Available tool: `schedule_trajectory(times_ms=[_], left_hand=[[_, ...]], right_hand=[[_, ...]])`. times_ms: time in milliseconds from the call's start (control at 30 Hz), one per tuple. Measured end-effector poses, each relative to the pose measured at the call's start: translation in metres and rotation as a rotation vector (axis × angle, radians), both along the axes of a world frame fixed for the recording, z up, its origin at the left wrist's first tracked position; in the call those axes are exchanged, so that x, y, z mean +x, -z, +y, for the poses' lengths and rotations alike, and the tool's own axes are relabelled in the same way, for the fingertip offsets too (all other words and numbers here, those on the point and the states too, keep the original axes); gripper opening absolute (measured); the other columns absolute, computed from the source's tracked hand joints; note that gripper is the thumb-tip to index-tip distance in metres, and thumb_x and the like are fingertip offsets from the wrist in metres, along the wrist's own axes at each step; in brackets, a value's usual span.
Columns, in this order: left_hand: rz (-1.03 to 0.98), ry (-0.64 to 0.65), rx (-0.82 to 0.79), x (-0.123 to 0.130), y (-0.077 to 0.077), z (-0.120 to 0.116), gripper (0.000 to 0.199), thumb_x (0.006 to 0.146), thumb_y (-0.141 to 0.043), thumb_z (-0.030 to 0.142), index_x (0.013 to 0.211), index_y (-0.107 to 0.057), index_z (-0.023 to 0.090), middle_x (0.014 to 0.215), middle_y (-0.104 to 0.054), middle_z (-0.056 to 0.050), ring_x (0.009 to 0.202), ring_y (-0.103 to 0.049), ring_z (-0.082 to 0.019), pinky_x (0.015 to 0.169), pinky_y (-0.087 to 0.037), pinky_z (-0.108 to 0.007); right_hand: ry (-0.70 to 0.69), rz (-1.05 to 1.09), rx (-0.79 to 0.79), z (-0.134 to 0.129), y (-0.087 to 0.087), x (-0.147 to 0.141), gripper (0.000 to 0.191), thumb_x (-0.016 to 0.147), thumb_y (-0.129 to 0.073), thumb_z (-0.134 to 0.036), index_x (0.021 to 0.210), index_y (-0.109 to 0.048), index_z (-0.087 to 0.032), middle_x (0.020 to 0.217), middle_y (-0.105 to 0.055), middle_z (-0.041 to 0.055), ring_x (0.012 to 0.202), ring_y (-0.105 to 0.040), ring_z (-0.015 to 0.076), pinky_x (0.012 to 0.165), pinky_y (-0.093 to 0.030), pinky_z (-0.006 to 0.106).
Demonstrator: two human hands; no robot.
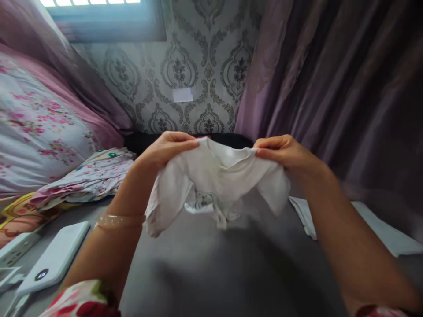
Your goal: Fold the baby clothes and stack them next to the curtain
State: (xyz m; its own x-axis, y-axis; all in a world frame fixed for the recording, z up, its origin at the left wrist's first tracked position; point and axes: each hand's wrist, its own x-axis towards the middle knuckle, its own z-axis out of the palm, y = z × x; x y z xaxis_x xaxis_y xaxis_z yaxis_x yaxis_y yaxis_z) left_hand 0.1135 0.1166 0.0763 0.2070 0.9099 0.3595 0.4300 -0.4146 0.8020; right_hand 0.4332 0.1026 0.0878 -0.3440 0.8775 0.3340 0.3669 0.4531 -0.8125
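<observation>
A small white long-sleeved shirt (228,176) hangs in the air between my two hands, slightly blurred. My left hand (173,147) pinches it at one shoulder beside the neckline. On the other side of the collar, my right hand (280,149) pinches the opposite shoulder. Both sleeves droop, and the lower part is bunched up, with a dark printed picture partly showing. Below the shirt lies a grey surface (211,273). A translucent bangle (120,221) circles my left forearm.
At left are a white power bank (54,257) with a cable, a power strip (18,246) and a pile of patterned cloth (95,176). Folded white cloth (385,226) lies at right. Beyond stand a patterned wall (178,66) and purple curtains (297,66).
</observation>
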Motion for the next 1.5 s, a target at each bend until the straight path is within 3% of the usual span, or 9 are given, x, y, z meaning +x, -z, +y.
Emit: schedule_trajectory(times_ms=[133,300,400,533,700,900,1067,1300,1500], left_hand=[[-0.024,-0.023,0.043,-0.001,0.001,0.000,0.042,0.064,-0.076,0.054,0.077,-0.073,0.015,0.063,-0.065,-0.001,0.058,-0.059,-0.013,0.052,-0.045,-0.021],[-0.147,0.092,0.159,-0.001,0.000,-0.001,0.035,0.072,-0.072,0.051,0.078,-0.073,0.016,0.083,-0.069,-0.006,0.078,-0.064,-0.016,0.066,-0.051,-0.027],[-0.075,0.092,0.067,-0.001,-0.002,-0.002,0.035,0.068,-0.076,0.049,0.076,-0.073,0.015,0.077,-0.069,-0.006,0.075,-0.064,-0.017,0.065,-0.050,-0.027],[-0.217,0.053,0.009,-0.002,0.001,0.004,0.041,0.070,-0.073,0.053,0.088,-0.073,0.016,0.078,-0.071,-0.006,0.075,-0.065,-0.018,0.067,-0.051,-0.028],[-0.300,0.002,0.028,0.001,0.014,0.012,0.040,0.073,-0.069,0.054,0.085,-0.070,0.016,0.075,-0.068,-0.003,0.065,-0.061,-0.013,0.059,-0.048,-0.025],[-0.331,-0.110,0.213,0.016,0.026,0.014,0.028,0.080,-0.063,0.045,0.083,-0.066,0.017,0.063,-0.056,0.003,0.053,-0.046,-0.008,0.047,-0.033,-0.019],[-0.119,-0.267,0.438,0.012,0.029,0.012,0.026,0.083,-0.060,0.043,0.085,-0.068,0.018,0.065,-0.055,0.002,0.060,-0.046,-0.010,0.052,-0.033,-0.020],[0.082,-0.251,0.524,0.004,0.016,-0.014,0.026,0.079,-0.066,0.044,0.084,-0.070,0.018,0.082,-0.063,-0.001,0.076,-0.055,-0.013,0.069,-0.042,-0.023],[0.114,-0.268,0.510,0.001,-0.008,-0.078,0.024,0.080,-0.068,0.042,0.092,-0.072,0.021,0.080,-0.066,-0.001,0.075,-0.058,-0.015,0.064,-0.044,-0.025]], right_hand=[[0.058,-0.015,0.091,0.010,0.001,0.004,0.039,0.064,-0.076,-0.056,0.079,-0.074,-0.020,0.072,-0.067,0.0013,0.067,-0.060,0.0157,0.055,-0.045,0.024],[-0.057,0.017,0.017,0.016,0.002,0.006,0.046,0.066,-0.072,-0.061,0.084,-0.074,-0.019,0.076,-0.067,0.0018,0.069,-0.059,0.0150,0.059,-0.046,0.026],[0.006,-0.050,0.029,0.011,-0.002,-0.001,0.043,0.064,-0.075,-0.058,0.079,-0.073,-0.018,0.072,-0.066,0.0013,0.067,-0.058,0.0147,0.058,-0.045,0.026],[-0.063,0.015,0.075,0.003,-0.006,-0.010,0.041,0.069,-0.072,-0.059,0.079,-0.071,-0.019,0.078,-0.066,0.0018,0.074,-0.058,0.0154,0.063,-0.047,0.027],[0.010,0.099,0.087,0.016,0.010,-0.014,0.041,0.073,-0.069,-0.058,0.085,-0.067,-0.019,0.077,-0.063,0.0010,0.068,-0.055,0.0135,0.061,-0.045,0.027],[0.116,0.120,0.207,0.026,0.026,-0.031,0.036,0.081,-0.061,-0.053,0.085,-0.063,-0.018,0.076,-0.061,0.0014,0.067,-0.052,0.0128,0.058,-0.042,0.026],[0.147,0.076,0.262,0.024,0.024,-0.037,0.038,0.078,-0.065,-0.054,0.085,-0.068,-0.017,0.077,-0.064,0.0020,0.066,-0.053,0.0129,0.059,-0.043,0.026],[0.205,0.014,0.330,0.008,0.016,-0.031,0.045,0.079,-0.061,-0.061,0.089,-0.072,-0.018,0.083,-0.069,0.0038,0.075,-0.060,0.0175,0.064,-0.046,0.028],[0.221,-0.069,0.350,-0.054,-0.001,-0.023,0.041,0.085,-0.055,-0.060,0.087,-0.072,-0.023,0.081,-0.069,0.0036,0.074,-0.061,0.0201,0.061,-0.046,0.029]])
